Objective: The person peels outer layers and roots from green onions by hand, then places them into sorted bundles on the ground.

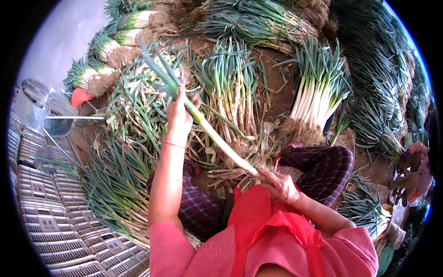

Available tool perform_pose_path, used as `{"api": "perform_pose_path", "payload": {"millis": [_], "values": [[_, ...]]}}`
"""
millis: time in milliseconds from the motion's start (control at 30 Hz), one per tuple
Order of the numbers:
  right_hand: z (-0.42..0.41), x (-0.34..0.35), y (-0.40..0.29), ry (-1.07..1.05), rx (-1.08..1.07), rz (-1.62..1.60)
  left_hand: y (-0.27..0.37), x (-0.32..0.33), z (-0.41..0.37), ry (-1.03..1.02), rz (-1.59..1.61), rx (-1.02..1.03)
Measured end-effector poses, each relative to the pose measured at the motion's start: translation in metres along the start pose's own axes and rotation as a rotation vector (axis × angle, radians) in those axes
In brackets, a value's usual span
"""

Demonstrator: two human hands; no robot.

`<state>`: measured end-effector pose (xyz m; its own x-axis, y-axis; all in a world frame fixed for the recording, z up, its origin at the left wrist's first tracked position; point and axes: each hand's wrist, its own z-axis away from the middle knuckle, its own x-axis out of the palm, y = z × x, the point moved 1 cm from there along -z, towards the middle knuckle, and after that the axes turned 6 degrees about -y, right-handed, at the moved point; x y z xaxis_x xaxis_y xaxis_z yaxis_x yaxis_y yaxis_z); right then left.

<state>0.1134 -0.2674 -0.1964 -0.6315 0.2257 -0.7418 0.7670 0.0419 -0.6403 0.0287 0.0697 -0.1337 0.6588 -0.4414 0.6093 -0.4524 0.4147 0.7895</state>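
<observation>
A long green onion stalk [221, 143] slants across the space before me, its green leaves up at the left and its white root end near my lap. My left hand [179, 116] grips it where the leaves meet the pale stem. At the lower end, my right hand [280, 185] closes around the root, hiding its tip. Beneath the stalk lies a loose row of untrimmed green onions [230, 93] with dry brown husks. To its right rests a pile of clean white-stemmed green onions [313, 93] with bushy roots.
Peeled leaf scraps [138, 100] heap on the left, beside another onion pile [117, 183]. Tied bundles [133, 36] line the upper left. White plastic crates [52, 221] stack at lower left, below a metal-framed stool [74, 117]. A large onion heap [377, 79] fills the right.
</observation>
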Motion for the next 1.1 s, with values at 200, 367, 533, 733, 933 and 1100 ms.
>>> {"api": "perform_pose_path", "payload": {"millis": [200, 367, 533, 733, 933, 1100], "values": [[-0.105, 0.009, -0.014, 0.213, 0.076, -0.019, 0.003, 0.007, 0.009, -0.072, 0.222, 0.111], [-0.172, 0.013, -0.029, 0.262, 0.072, -0.318, 0.003, 0.008, 0.019, 0.043, 0.153, 0.124], [-0.170, 0.002, -0.030, -0.075, 0.405, -1.137, 0.013, 0.013, 0.022, -0.069, 0.130, 0.090], [-0.170, -0.004, -0.042, 0.216, 0.022, -0.350, 0.005, 0.028, 0.029, -0.084, 0.082, 0.094], [-0.178, -0.009, -0.030, -0.025, 0.043, -0.387, 0.003, 0.030, 0.036, -0.162, -0.044, 0.077], [-0.171, -0.013, -0.025, -0.057, 0.075, -0.430, 0.001, 0.031, 0.038, -0.264, -0.052, 0.070]]}}
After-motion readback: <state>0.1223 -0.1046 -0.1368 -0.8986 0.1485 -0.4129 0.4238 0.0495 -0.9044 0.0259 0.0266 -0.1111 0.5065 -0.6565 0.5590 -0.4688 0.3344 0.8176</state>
